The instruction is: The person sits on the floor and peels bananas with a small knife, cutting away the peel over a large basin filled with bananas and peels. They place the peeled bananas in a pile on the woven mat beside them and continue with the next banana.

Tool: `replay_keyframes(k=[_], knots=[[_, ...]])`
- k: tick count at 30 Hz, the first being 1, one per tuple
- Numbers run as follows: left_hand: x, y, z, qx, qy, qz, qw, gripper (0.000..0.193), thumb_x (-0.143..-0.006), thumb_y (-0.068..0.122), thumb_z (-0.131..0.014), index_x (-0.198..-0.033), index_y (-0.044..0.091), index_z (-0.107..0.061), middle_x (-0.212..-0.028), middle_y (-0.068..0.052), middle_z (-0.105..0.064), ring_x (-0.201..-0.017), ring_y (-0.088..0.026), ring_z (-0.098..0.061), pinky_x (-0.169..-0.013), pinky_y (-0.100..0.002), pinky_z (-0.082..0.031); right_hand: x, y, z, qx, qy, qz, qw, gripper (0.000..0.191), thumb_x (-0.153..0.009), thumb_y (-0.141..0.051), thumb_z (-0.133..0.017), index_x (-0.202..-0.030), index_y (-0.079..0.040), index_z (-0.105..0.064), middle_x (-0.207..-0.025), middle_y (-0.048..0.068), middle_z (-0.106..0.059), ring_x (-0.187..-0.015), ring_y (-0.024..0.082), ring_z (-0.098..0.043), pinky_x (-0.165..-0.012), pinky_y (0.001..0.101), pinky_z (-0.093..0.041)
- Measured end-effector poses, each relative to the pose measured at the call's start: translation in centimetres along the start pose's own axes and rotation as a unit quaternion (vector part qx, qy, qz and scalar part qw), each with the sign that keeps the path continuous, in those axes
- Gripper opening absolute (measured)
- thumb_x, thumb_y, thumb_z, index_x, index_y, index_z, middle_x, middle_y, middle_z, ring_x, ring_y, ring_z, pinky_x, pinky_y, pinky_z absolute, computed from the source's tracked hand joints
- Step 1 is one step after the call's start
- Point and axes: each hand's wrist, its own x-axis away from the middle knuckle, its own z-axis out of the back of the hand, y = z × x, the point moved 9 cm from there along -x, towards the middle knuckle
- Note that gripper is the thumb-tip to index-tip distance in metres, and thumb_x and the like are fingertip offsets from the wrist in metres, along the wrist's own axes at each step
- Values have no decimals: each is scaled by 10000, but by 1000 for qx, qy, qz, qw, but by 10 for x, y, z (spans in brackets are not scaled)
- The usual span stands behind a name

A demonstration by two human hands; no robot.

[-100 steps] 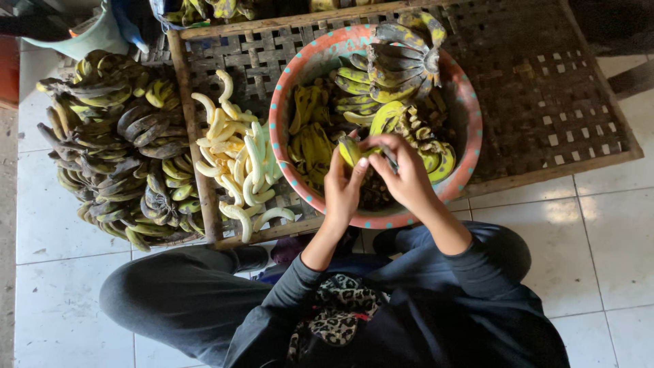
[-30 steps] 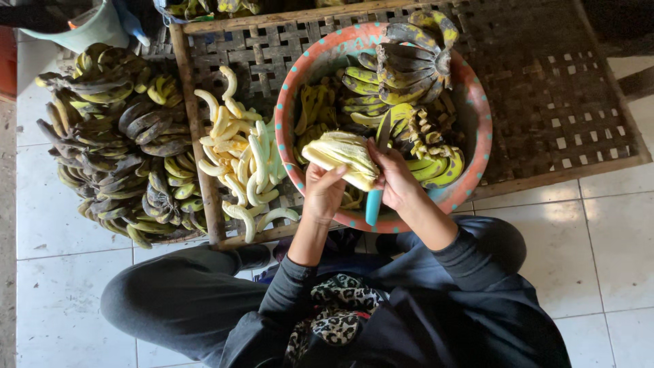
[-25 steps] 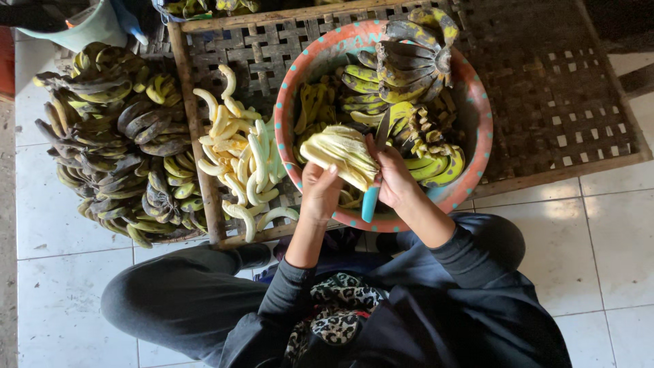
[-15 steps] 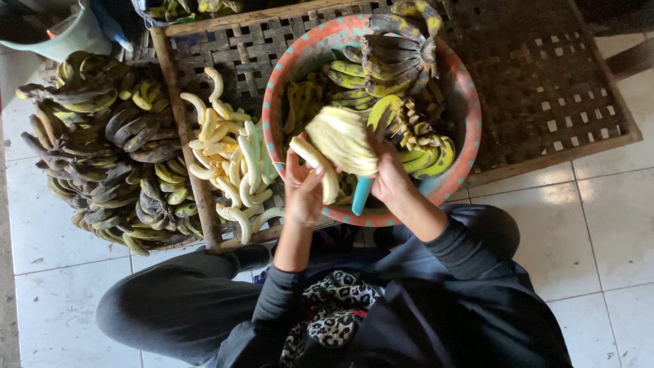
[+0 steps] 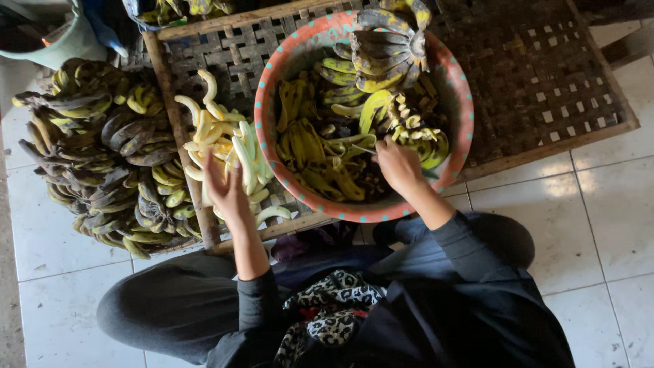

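- left hand [image 5: 228, 194] flat, fingers [image 5: 212, 170] spread wide over the pile of pale peeled bananas [image 5: 228, 146], touching it, nothing gripped
- right hand [image 5: 398, 167] inside the big round pink plastic basin with teal dots [image 5: 463, 129], fingers curled loosely round something thin at the tips; cannot tell what it is
- yellow-green banana peels [image 5: 313, 153] heaped in the basin just left of the right fingers
- dark unpeeled banana bunch [image 5: 385, 51] on the basin's far side, well beyond the right fingers; cut yellow-green banana bits [image 5: 409, 119] just above them
- peeled pile lies on a low woven bamboo desk [image 5: 545, 88], basin on it too, between the two hands' reach
- big heap of dark green-brown unpeeled bananas [image 5: 95, 157] left of the left fingers, near but apart
- white tiled floor [image 5: 599, 225] under the seated person in dark sleeves
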Motion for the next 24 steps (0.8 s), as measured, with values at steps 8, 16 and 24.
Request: replay_keyframes(k=[8,16,24], knots=[[16,2,-58,167,-119,23,978,364,-1047,55,-644,-1405,10,-598,-1418,-133,-633,-1311,-218,-600,-1104,-329,-493,17,17,26,-116,132,-5,984,205,-969,-228,-718,-1103,-77,-688,-944,120,-732,-689,301,-690,-551,411,-531],[67,9,-125,186,-225,121,949,293,-1022,59,-660,-1312,22,-638,-1248,-56,-698,-1130,-153,-648,-967,-300,-533,22,80,81,-700,131,-170,681,148,-1003,-160,-669,-1106,-59,-705,-1055,10,-765,-526,-1,-441,-474,194,-382],[125,37,-230,-24,-400,-64,914,541,-874,70,-767,-1349,-17,-524,-1083,-170,-699,-1020,-238,-676,-865,-355,-534,0,-6,99,-514,-61,124,847,176,-1037,-163,-679,-1143,-26,-706,-1116,92,-748,-962,195,-691,-873,313,-544]])
